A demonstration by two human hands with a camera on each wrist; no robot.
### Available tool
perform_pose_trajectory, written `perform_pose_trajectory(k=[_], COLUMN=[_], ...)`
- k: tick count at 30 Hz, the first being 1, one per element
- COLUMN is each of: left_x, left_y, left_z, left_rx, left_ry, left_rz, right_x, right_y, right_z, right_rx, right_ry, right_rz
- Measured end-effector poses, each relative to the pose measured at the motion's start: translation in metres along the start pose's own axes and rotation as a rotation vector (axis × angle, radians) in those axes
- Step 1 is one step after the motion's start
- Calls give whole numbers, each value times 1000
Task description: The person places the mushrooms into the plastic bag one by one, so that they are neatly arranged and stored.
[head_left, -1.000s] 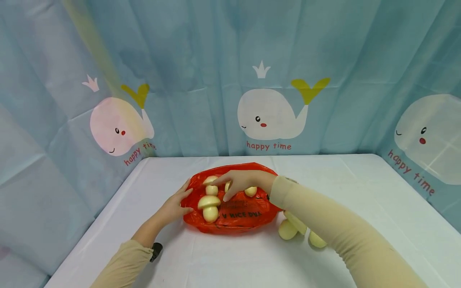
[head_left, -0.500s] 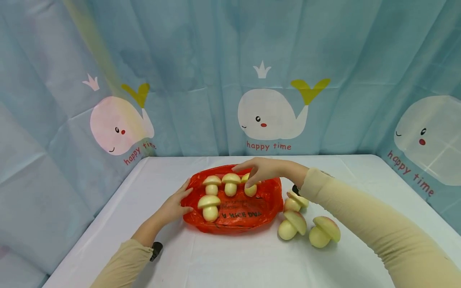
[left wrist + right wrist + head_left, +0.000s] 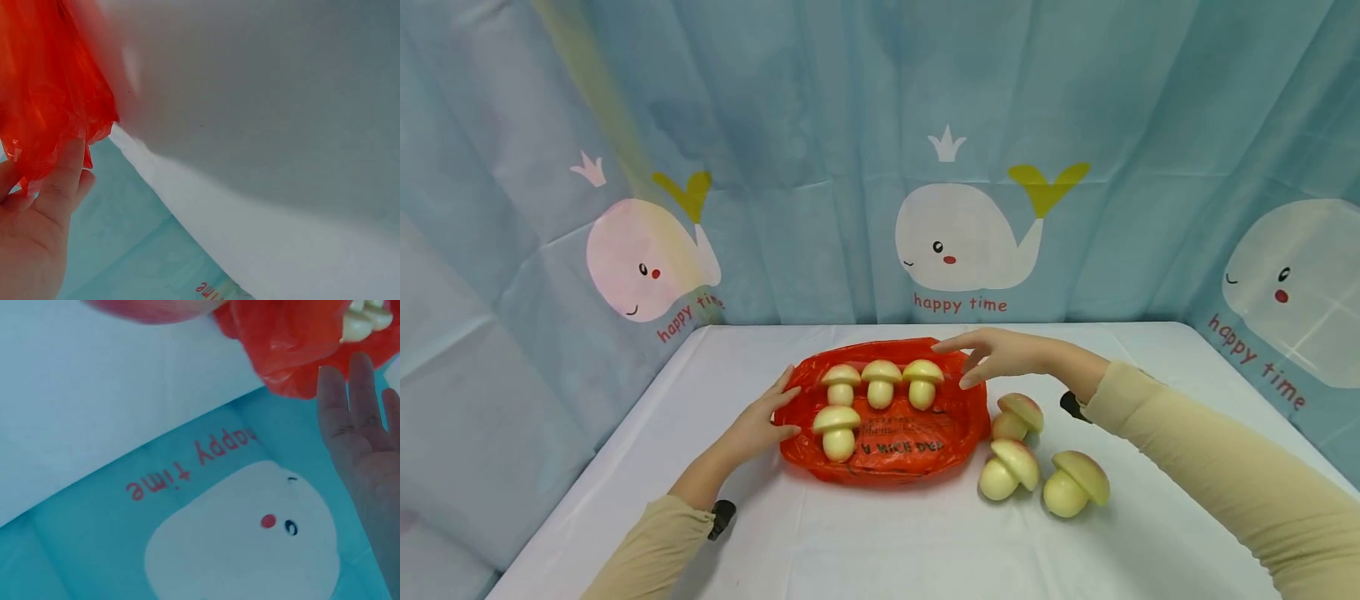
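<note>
An opened red plastic bag (image 3: 887, 467) with dark lettering lies on the table, its mouth spread wide. Several toy mushrooms stand inside: three in a back row, among them the right one (image 3: 922, 385), and one mushroom (image 3: 837, 433) in front on the left. My left hand (image 3: 754, 427) touches the bag's left rim with spread fingers; the left wrist view shows its fingers (image 3: 65, 162) against the red plastic. Above the bag's right rim hovers my right hand (image 3: 1007, 353), fingers loosely extended and holding nothing. The right wrist view shows this hand (image 3: 359, 431) beside the bag (image 3: 294, 350).
Three more mushrooms rest on the white table (image 3: 880, 542) right of the bag: a rear one (image 3: 1017, 417), a middle one (image 3: 1009, 471) and a front one (image 3: 1075, 483). Behind the table hangs a blue curtain (image 3: 820, 250) with printed whales.
The right hand has moved from over the mushrooms rightward to the bag's right rim, uncovering the back row and the three mushrooms outside. The left hand has stayed nearly still at the bag.
</note>
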State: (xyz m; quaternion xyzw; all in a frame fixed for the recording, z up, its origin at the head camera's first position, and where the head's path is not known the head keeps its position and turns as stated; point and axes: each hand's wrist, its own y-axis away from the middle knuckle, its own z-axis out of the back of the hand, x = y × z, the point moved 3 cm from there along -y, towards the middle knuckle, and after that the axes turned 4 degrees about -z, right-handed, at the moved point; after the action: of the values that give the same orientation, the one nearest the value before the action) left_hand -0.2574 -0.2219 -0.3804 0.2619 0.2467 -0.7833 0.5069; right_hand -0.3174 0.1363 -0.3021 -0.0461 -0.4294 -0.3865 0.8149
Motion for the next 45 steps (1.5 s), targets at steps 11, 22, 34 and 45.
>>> perform_pose_trajectory(k=[11,22,34,45], left_x=[-2,-1,1,1], left_y=[0,2,1,1], left_z=[-1,-3,-1,0], left_rx=[-6,-6,-12,3], left_ry=[3,22,6,5], left_rz=[-4,14,-32,-5], right_x=[-27,-54,-82,-95], right_y=[31,57,55,47], right_z=[9,10,-5,-13], right_rx=[-52,-79,-60,-29], right_ry=[-11,0,15,-15], right_rz=[0,-60,-136,-129])
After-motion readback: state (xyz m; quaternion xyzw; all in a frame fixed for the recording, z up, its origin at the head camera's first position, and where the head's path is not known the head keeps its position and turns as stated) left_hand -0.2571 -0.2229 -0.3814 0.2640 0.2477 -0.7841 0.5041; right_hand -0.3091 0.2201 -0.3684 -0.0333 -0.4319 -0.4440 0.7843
